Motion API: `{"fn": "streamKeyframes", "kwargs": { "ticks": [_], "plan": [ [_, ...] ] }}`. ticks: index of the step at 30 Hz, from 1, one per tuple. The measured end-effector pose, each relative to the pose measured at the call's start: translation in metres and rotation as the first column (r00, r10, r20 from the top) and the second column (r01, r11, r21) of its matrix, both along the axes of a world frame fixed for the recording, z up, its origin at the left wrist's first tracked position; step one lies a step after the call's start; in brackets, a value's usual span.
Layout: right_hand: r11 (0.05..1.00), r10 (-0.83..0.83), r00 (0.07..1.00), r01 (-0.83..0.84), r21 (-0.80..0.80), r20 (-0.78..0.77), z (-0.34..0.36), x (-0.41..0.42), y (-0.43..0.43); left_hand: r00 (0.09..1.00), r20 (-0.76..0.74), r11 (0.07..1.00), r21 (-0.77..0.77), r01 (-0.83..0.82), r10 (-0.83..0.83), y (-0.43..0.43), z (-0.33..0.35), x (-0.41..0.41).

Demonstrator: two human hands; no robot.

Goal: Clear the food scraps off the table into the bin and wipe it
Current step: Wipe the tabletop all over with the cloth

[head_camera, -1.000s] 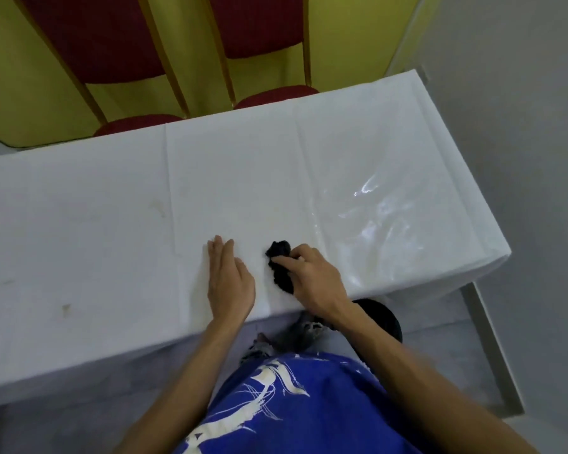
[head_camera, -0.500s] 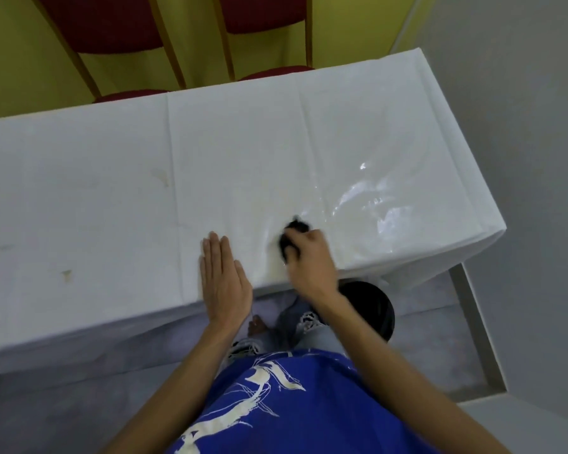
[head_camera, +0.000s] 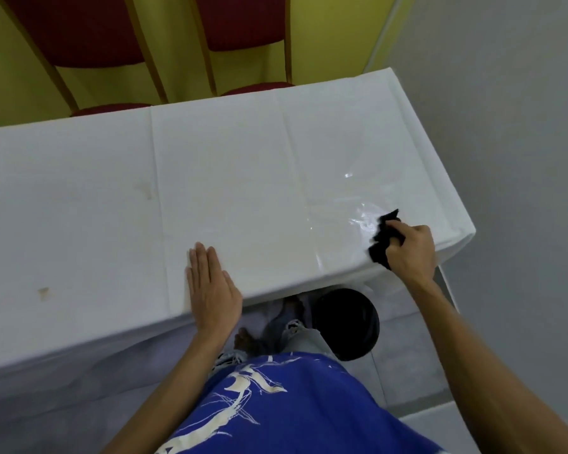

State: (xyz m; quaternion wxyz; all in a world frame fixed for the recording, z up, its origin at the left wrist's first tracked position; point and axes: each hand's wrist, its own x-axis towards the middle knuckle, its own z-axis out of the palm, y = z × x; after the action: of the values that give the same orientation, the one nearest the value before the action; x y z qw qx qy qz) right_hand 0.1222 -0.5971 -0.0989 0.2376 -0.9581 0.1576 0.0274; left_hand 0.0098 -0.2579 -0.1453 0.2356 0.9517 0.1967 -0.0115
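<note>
Right hand [head_camera: 410,253] grips the black cloth [head_camera: 381,247] at the worktop's [head_camera: 227,178] 4 o'clock corner, left hand [head_camera: 210,286] lies flat at 6, and the brown stains [head_camera: 43,292] wait at 9 o'clock, nearer the left.

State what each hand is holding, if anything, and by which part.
The right hand grips a bunched black cloth along its right side. The left hand lies flat on the table, holding nothing.

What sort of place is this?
Probably a function or dining room: a long table under a white cover, red padded chairs along its far side, and a black bin on the floor.
</note>
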Motion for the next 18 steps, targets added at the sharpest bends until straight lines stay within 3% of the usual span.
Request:
{"fn": "streamKeyframes", "kwargs": {
  "ticks": [3, 5, 7, 9, 11, 13, 15, 18],
  "plan": [
    [0.986, -0.162, 0.987, 0.162, 0.041, -0.009, 0.002, 0.004, 0.016, 0.999, 0.001, 0.999, -0.036, -0.038, 0.038, -0.011, 0.005, 0.012],
    [0.99, -0.108, 0.994, 0.109, 0.085, -0.012, 0.004, -0.004, 0.064, 1.0, 0.02, 0.999, -0.044, -0.004, 0.005, -0.017, 0.008, 0.022],
    [0.984, 0.088, 0.996, -0.088, 0.155, 0.01, 0.002, -0.023, 0.121, 0.999, 0.036, 0.998, -0.062, 0.031, -0.029, -0.022, 0.008, 0.032],
    [0.921, 0.336, 0.942, -0.331, 0.206, 0.008, 0.0, -0.049, 0.172, 0.999, 0.034, 0.996, -0.089, 0.033, -0.03, -0.023, 0.005, 0.039],
    [0.835, 0.533, 0.846, -0.53, 0.146, 0.02, 0.002, -0.067, 0.2, 0.998, 0.032, 0.995, -0.073, 0.061, -0.059, -0.02, -0.002, 0.038],
    [0.781, 0.62, 0.784, -0.621, 0.064, 0.038, 0.003, -0.066, 0.195, 0.994, 0.037, 0.995, -0.029, 0.1, -0.099, -0.015, -0.006, 0.034],
    [0.805, 0.591, 0.805, -0.593, 0.018, 0.045, 0.003, -0.051, 0.168, 0.992, 0.047, 0.993, -0.013, 0.114, -0.114, -0.012, -0.007, 0.032],
    [0.905, 0.424, 0.905, -0.423, -0.052, 0.016, 0.004, -0.019, 0.105, 0.992, 0.042, 0.993, -0.003, 0.122, -0.121, -0.013, -0.006, 0.034]
  ]
}}
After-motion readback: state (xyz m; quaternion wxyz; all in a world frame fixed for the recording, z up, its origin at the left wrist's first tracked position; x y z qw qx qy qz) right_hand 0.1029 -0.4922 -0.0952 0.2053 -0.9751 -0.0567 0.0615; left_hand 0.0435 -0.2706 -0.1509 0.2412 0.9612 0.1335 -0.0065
